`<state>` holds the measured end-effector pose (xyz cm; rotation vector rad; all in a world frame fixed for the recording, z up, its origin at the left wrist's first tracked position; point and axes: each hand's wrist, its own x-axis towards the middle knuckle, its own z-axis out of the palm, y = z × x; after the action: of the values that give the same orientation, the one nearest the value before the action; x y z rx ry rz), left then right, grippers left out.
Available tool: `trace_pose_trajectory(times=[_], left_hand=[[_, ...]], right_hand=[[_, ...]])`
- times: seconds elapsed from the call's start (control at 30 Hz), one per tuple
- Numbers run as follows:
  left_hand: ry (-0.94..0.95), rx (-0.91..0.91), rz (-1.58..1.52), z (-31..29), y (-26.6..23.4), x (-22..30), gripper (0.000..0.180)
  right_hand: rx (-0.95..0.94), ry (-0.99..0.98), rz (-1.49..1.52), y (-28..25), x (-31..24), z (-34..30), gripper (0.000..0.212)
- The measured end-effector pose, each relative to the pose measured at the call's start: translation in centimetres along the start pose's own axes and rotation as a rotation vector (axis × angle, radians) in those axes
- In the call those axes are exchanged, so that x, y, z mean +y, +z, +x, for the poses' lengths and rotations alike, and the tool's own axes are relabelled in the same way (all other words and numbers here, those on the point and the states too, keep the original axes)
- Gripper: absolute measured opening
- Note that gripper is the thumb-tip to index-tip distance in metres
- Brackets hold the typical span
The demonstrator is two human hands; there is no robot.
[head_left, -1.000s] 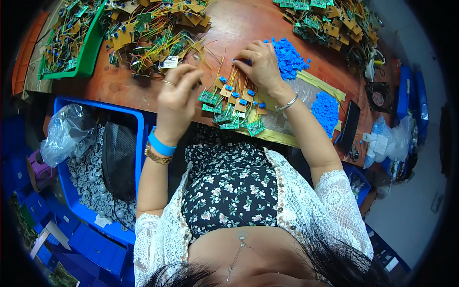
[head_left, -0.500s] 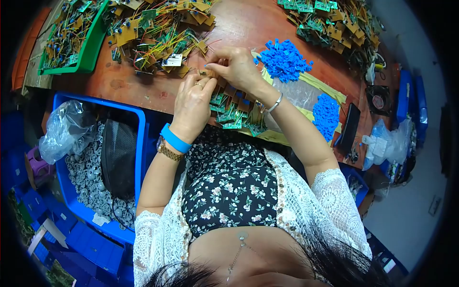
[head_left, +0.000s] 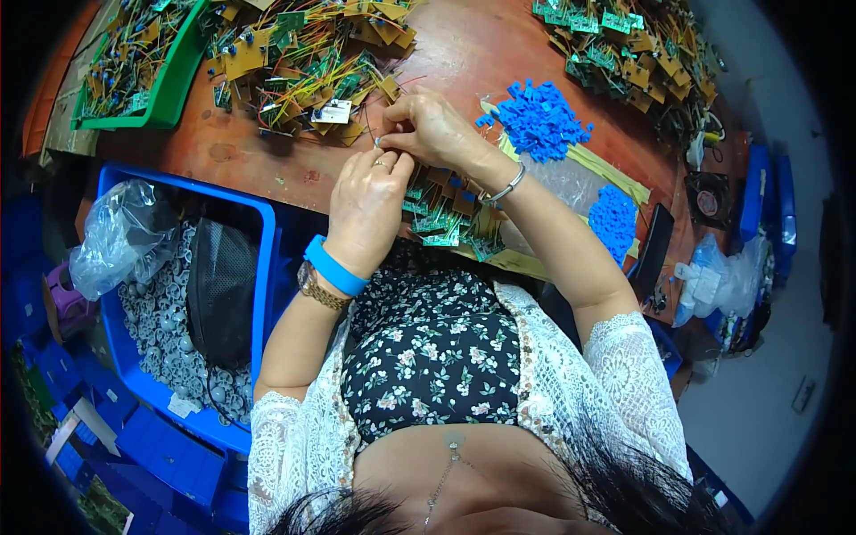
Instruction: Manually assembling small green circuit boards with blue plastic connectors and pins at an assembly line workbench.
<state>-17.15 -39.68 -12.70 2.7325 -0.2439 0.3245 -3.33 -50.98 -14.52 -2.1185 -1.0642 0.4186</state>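
R hand (head_left: 435,129) & L hand (head_left: 367,201) were held tog. at fingertips, curled; whether either was closed on a pc. couldn't be told. Green circuit bds. (head_left: 440,229) were laid on table (head_left: 259,168) just R of L hand, blue pcs. (head_left: 541,122) heaped farther R.

Once well apart, a worker's left hand (head_left: 367,203) and right hand (head_left: 435,134) now meet above the bench (head_left: 267,169), fingers drawn together. The right has swung away from the heap of blue plastic pieces (head_left: 542,123), covering part of the wired circuit boards (head_left: 439,230) visible a second earlier.
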Motion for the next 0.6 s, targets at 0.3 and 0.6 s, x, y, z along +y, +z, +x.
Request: trace_pose_trajectory(times=[0.3,0.6], left_hand=[[-0.036,0.004,0.059,-0.4,-0.5,0.4,0.024],[-0.014,-0.031,0.187,-0.7,-1.5,0.0,0.025]], right_hand=[[0.035,-0.028,-0.238,0.1,-1.7,0.0,0.012],[-0.005,0.041,-0.334,0.2,-2.7,0.3,0.017]])
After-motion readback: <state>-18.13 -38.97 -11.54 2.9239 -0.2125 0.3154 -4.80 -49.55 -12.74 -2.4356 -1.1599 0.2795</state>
